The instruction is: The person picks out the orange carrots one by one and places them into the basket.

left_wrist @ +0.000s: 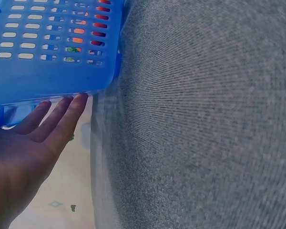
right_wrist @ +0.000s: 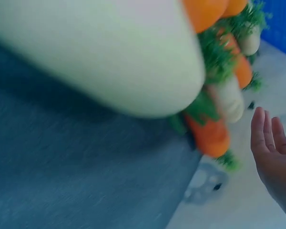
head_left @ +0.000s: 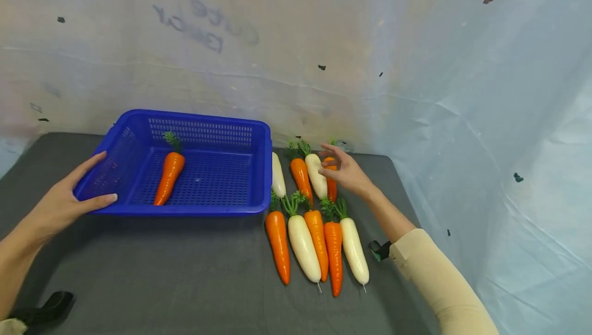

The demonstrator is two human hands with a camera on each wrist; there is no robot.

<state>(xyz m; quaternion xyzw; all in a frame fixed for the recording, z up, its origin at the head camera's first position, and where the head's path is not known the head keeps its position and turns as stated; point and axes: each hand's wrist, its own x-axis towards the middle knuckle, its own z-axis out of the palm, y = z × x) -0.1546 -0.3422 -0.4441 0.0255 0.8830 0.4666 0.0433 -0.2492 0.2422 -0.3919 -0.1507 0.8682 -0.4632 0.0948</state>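
A blue plastic basket (head_left: 203, 210) stands on the left with one orange carrot (head_left: 169, 177) inside, its green top toward the back wall. My left hand (head_left: 65, 199) holds the basket by its left end, thumb over the front rim. In the left wrist view, that hand's fingers (left_wrist: 62, 119) meet the basket's edge (left_wrist: 52, 81). My right hand (head_left: 347, 170) hovers over the back row with bent fingers and nothing in them. Below it lie a white radish (head_left: 316, 175) and a carrot (head_left: 331, 189), the carrot partly hidden by the hand.
More carrots (head_left: 278, 247) and white radishes (head_left: 304, 248) lie in two rows to the right of the basket. Part of one radish (head_left: 277, 177) is hidden behind the basket's side. A grey cloth-covered table (head_left: 185, 273) meets a pale sheet (head_left: 300, 42) at the back.
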